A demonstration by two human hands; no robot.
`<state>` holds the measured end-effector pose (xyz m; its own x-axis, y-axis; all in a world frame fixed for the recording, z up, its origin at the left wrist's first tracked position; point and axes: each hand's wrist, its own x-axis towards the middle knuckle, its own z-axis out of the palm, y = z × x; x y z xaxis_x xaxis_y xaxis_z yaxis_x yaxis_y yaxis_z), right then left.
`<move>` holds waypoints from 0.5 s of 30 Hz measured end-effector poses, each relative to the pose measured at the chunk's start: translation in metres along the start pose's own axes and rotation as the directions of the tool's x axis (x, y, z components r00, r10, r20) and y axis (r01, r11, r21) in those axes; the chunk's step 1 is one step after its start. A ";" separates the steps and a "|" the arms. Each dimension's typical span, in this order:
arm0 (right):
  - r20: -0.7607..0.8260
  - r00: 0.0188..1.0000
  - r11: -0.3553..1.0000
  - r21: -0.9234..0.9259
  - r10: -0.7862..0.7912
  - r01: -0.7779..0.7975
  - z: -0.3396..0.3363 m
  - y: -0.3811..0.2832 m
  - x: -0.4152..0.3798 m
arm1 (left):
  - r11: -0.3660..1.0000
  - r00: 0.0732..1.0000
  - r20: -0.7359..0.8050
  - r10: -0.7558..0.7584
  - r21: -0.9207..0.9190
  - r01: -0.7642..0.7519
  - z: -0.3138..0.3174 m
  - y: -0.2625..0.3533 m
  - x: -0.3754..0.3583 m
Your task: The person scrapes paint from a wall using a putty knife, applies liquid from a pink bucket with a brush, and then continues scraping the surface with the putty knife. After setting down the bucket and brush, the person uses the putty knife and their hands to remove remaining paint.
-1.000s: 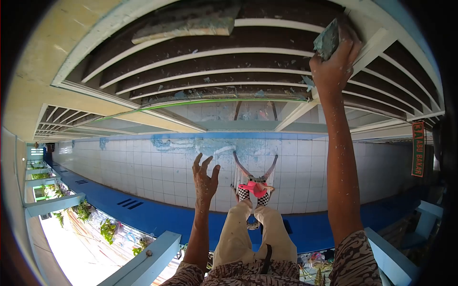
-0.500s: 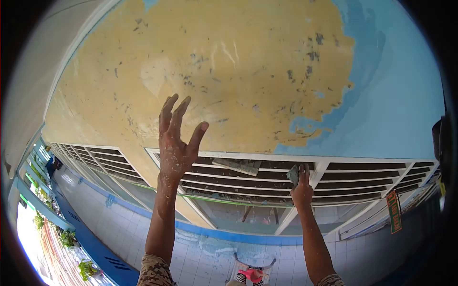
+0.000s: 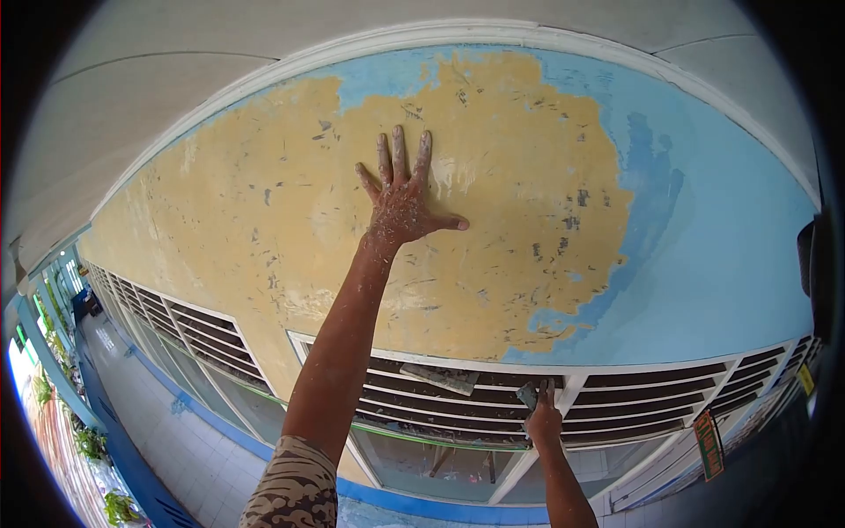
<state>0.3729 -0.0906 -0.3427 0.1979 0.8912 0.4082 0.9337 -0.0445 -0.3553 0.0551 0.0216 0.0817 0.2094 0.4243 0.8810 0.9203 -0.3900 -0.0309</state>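
My left hand [image 3: 403, 204] lies against the yellow, scraped part of the wall [image 3: 502, 176], its fingers spread and speckled with pale flecks. Lower right, my right hand [image 3: 544, 421] is at the louvred window [image 3: 440, 414], fingers closed round a small grey-green object [image 3: 527, 395] that looks like a scraper or a flake. To the left of it, a flat greyish piece [image 3: 438, 377] rests on the slats. Blue paint [image 3: 722, 238] covers the wall's right side, with a ragged edge against the yellow.
A white ceiling edge [image 3: 440, 35] curves over the wall. A red and green sign [image 3: 709, 444] hangs at the lower right. Another louvred window [image 3: 189, 317] is at left, above a tiled walkway [image 3: 176, 440]. Potted plants [image 3: 119, 508] line the lower left.
My left hand has moved up and right, its fingers now spread on the wall. The view has tilted upward, showing more ceiling. My right hand still holds the small object at the window.
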 end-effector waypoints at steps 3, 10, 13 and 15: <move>0.062 0.998 1.000 0.023 -0.002 0.001 0.005 0.014 0.008 | 0.999 0.998 -0.065 0.010 -0.034 -0.012 0.005 -0.005 -0.002; 0.571 0.813 0.788 0.445 0.116 -0.425 -0.113 -0.051 0.001 | 0.999 0.999 -0.040 -0.016 -0.044 0.014 0.004 -0.005 -0.003; 0.512 0.859 0.524 0.727 0.018 -0.445 -0.170 -0.088 0.019 | 0.999 0.998 -0.067 -0.010 -0.047 0.006 0.006 -0.005 -0.003; 0.447 0.886 0.158 0.890 -0.126 -0.427 -0.223 -0.122 0.036 | 0.999 0.998 -0.061 -0.013 -0.037 0.011 0.007 -0.005 -0.004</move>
<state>0.3323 -0.1535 -0.0972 -0.0759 0.9967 0.0304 -0.2031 0.0144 -0.9790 0.0518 0.0278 0.0753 0.1766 0.3789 0.9084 0.9099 -0.4148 -0.0039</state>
